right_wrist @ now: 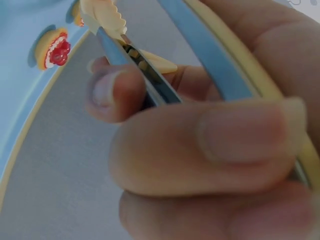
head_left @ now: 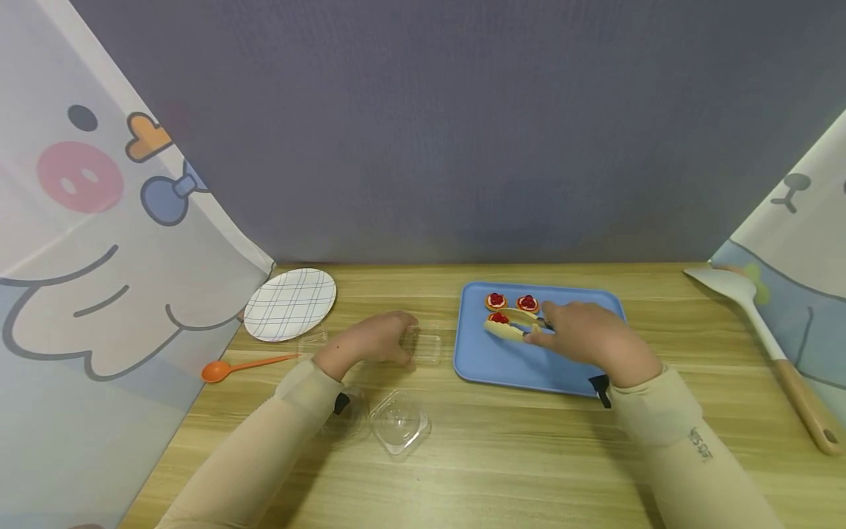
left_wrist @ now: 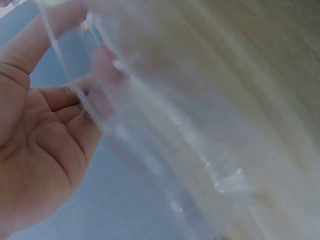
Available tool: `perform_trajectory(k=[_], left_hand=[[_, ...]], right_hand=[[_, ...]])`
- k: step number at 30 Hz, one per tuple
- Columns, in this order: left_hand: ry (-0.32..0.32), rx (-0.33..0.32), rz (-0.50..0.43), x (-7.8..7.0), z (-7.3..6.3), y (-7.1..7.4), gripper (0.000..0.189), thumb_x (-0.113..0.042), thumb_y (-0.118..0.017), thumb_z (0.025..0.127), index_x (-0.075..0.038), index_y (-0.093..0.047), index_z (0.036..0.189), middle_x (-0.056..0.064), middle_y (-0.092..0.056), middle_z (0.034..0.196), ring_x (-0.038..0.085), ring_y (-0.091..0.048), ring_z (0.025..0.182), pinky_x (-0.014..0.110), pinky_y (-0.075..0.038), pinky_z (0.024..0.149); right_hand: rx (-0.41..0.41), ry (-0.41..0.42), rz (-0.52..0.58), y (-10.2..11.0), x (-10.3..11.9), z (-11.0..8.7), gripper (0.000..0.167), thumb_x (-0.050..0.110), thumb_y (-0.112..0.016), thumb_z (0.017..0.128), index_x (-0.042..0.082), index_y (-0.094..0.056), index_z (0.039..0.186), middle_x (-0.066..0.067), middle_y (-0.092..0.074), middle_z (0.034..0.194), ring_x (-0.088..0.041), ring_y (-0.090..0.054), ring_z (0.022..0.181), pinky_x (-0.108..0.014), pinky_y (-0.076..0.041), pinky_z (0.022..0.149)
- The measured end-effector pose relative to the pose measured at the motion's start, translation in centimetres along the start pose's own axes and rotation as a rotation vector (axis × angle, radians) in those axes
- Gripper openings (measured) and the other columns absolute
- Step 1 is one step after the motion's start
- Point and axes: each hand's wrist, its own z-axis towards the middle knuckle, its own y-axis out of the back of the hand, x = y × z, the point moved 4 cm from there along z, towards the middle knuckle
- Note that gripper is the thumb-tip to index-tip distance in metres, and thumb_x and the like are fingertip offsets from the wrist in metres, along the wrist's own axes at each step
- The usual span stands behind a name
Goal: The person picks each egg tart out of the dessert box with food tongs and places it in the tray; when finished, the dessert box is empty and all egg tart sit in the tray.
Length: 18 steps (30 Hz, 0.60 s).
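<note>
My right hand (head_left: 588,334) grips a pair of tongs (head_left: 505,332) with cream-coloured scalloped ends. Between those ends, over the blue tray (head_left: 529,371), is a small tart (head_left: 500,317) topped with red berries; whether they squeeze it is unclear. Two similar tarts, one at the back left (head_left: 496,300) and another beside it (head_left: 528,303), lie on the tray. Left of the tray, my left hand (head_left: 377,339) holds a clear plastic box (head_left: 428,347) by its side. In the left wrist view, fingers show blurred through the box's wall (left_wrist: 150,160).
Clear lidded containers (head_left: 399,422) stand in front of my left hand, partly behind the sleeve. At the left lie a checked plate (head_left: 291,303) and an orange spoon (head_left: 221,370). A white spatula with a wooden handle (head_left: 803,400) leans along the right side.
</note>
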Motion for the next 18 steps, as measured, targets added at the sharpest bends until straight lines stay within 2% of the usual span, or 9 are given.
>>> perform_trajectory(k=[5, 14, 18], left_hand=[[0.002, 0.002, 0.004, 0.02, 0.03, -0.03, 0.088, -0.026, -0.092, 0.083, 0.003, -0.05, 0.154, 0.016, -0.066, 0.145, 0.032, -0.062, 0.136, 0.047, -0.05, 0.118], [0.003, 0.011, 0.007, 0.09, 0.12, -0.1, 0.087, -0.027, -0.091, 0.084, 0.001, -0.05, 0.155, 0.015, -0.064, 0.148, 0.032, -0.061, 0.138, 0.047, -0.05, 0.118], [0.001, 0.01, 0.012, 0.07, 0.07, -0.05, 0.085, -0.027, -0.092, 0.084, 0.001, -0.052, 0.154, 0.015, -0.065, 0.146, 0.031, -0.062, 0.136, 0.047, -0.051, 0.116]], right_hand=[[-0.001, -0.005, -0.014, -0.2, -0.52, 0.25, 0.085, 0.063, -0.06, 0.102, -0.007, -0.051, 0.15, -0.024, -0.075, 0.117, -0.026, -0.072, 0.089, -0.051, -0.059, 0.079], [-0.001, -0.027, -0.025, -0.47, -0.93, 0.37, 0.085, 0.061, -0.06, 0.103, -0.009, -0.049, 0.151, -0.029, -0.073, 0.12, -0.029, -0.073, 0.09, -0.054, -0.059, 0.081], [-0.007, -0.028, -0.031, -0.52, -1.02, 0.32, 0.084, 0.059, -0.061, 0.103, -0.01, -0.05, 0.15, -0.027, -0.074, 0.114, -0.028, -0.072, 0.086, -0.053, -0.059, 0.078]])
